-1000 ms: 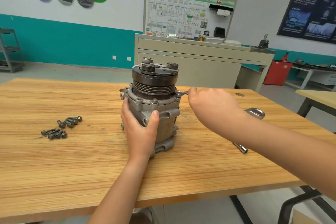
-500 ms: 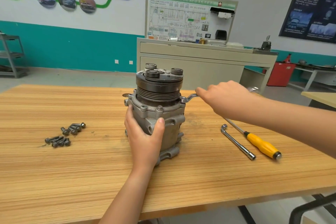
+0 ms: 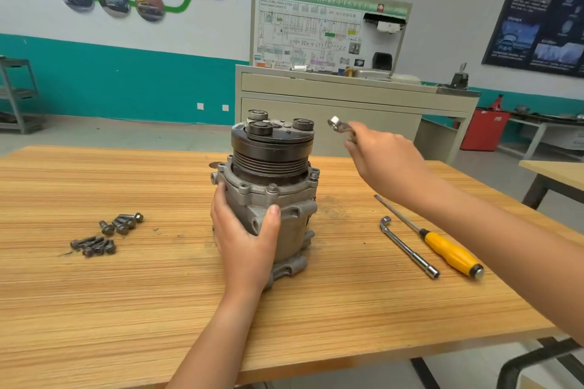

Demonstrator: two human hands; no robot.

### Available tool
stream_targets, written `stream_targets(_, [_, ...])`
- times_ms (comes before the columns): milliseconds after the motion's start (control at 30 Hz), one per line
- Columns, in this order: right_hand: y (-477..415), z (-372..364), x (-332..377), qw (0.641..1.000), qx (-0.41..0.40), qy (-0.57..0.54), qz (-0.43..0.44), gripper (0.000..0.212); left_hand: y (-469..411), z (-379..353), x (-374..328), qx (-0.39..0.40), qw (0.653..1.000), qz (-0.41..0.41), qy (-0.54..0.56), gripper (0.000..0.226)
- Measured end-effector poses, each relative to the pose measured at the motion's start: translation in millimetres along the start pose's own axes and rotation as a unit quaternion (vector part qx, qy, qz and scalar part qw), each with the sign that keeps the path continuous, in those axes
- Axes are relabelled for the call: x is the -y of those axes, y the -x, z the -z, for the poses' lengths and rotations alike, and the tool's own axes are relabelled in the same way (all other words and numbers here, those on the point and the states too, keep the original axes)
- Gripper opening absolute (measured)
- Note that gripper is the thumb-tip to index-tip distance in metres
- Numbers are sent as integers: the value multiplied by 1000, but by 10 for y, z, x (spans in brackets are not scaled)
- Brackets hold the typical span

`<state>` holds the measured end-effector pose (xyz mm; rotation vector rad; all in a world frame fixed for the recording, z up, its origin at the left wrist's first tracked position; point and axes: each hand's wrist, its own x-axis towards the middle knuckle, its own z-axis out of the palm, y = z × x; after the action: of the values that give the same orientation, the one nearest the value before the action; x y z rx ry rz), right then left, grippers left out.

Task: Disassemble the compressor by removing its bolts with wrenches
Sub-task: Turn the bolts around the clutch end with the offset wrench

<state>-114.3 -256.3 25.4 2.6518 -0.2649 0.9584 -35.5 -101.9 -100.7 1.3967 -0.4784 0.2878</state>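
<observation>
**Compressor part-stripped, flange bolts left to do**

The compressor (image 3: pixel 268 199) stands upright on its end near the middle of the bench (image 3: pixel 158 309), pulley uppermost. The left hand (image 3: pixel 245 237) steadies it from the near side, at 6 o'clock. Its fingers wrap round the left of the grey body and the thumb presses on the front.

The right hand (image 3: pixel 382 161) is in the air at about 2 o'clock from the pulley. Its fingers are curled round the handle of a wrench (image 3: pixel 339 126). The ring end sticks out towards the compressor but is clear of it and touches no bolt.

Two small heaps of loose bolts (image 3: pixel 123 224) lie on the bench at 9 o'clock, well apart from the compressor. I take these to be the ones already out, so a good share of the work looks done.

Bolt heads are seated round the flange under the pulley, one at the front (image 3: pixel 272 189) and one at 3 o'clock (image 3: pixel 313 174). The housing looks whole, with no section lifted off. So the job seems to be partway, with this ring of bolts to come out before the body can be split.

At 3 o'clock lie an L-shaped socket wrench (image 3: pixel 409 251) and a yellow-handled screwdriver (image 3: pixel 442 249), side by side and untouched.
</observation>
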Motion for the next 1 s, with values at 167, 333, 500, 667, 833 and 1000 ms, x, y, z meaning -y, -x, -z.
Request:
stream_targets(167, [265, 129, 20, 991, 127, 45, 19, 26, 5, 7, 6, 1, 1000, 7, 5, 100])
stream_targets(333, [257, 185, 81, 985, 174, 21, 7, 31, -6, 2, 11, -2, 1000, 7, 10, 100])
stream_targets(500, [215, 267, 105, 981, 189, 30, -14, 31, -11, 2, 21, -1, 1000, 9, 15, 101])
stream_targets(667, [199, 336, 158, 970, 233, 63, -6, 25, -7, 4, 15, -3, 1000, 11, 19, 101])
stream_targets(833, [158, 380, 177, 964, 260, 60, 17, 23, -5, 6, 3, -5, 1000, 10, 20, 101])
stream_targets(1000, [152, 371, 178, 950, 282, 133, 31, 32, -5, 5, 3, -4, 1000, 9, 19, 100])
